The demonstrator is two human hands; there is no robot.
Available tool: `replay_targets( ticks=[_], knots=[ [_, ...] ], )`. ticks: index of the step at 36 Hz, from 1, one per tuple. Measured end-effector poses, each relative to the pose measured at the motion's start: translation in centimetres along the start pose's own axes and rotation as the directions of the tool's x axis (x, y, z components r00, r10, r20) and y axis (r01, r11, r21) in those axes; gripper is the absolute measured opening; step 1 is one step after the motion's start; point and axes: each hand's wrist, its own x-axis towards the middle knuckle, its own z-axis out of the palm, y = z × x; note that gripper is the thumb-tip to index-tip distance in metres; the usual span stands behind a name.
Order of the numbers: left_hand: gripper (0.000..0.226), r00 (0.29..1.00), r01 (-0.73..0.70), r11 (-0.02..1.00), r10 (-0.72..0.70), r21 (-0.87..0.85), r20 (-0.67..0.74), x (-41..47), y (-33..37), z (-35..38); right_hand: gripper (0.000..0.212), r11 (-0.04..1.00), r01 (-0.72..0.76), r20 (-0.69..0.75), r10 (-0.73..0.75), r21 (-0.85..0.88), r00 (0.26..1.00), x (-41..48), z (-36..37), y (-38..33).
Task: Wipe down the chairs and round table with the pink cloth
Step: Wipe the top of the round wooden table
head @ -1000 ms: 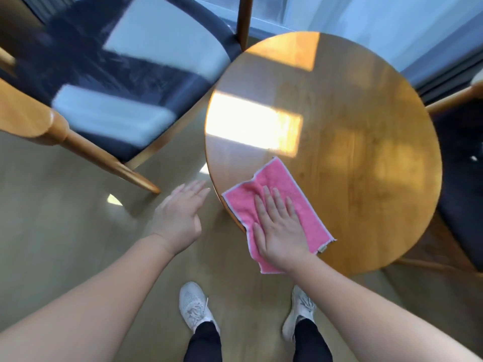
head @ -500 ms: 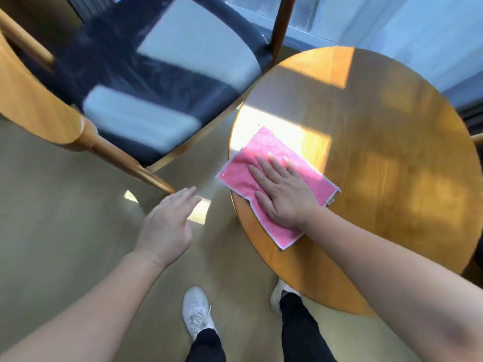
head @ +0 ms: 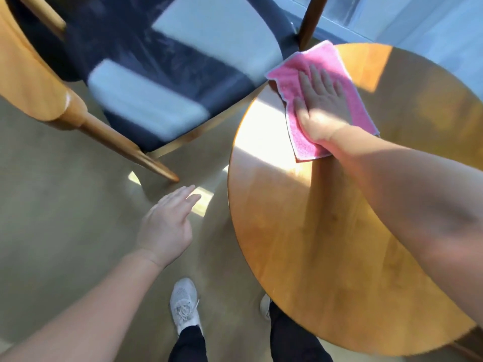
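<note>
The pink cloth (head: 326,61) lies flat on the far left rim of the round wooden table (head: 339,244), one corner hanging over the edge. My right hand (head: 322,101) presses down on it with straight, spread fingers. My left hand (head: 167,223) hovers over the floor to the left of the table, fingers straight and holding nothing. A wooden chair (head: 162,74) with a dark blue seat stands at the upper left, its seat close to the cloth's overhanging corner.
The chair's wooden armrest (head: 34,82) and front leg (head: 130,150) slant across the left. A dark chair post (head: 311,19) rises just behind the cloth. My two feet in white shoes (head: 184,307) stand on the beige floor by the table's near edge.
My right hand has slid the cloth from the near left edge of the table along the rim to the far left edge. My left hand has stayed hovering over the floor.
</note>
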Motion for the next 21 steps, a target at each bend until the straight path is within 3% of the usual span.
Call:
replay_targets(
  ticks=[10, 21],
  knots=[
    [0.057, 1.0, -0.012, 1.0, 0.012, -0.012, 0.001, -0.6, 0.5, -1.2, 0.065, 1.0, -0.011, -0.009, 0.011, 0.005, 1.0, -4.4, 0.7, -3.7],
    [0.056, 0.994, -0.067, 0.998, 0.066, -0.008, -0.083, -1.2, 0.3, -4.2, 0.063, 0.974, 0.208, 0.138, -0.219, 0.087, 0.966, -14.8, 3.0, -13.4]
  ],
)
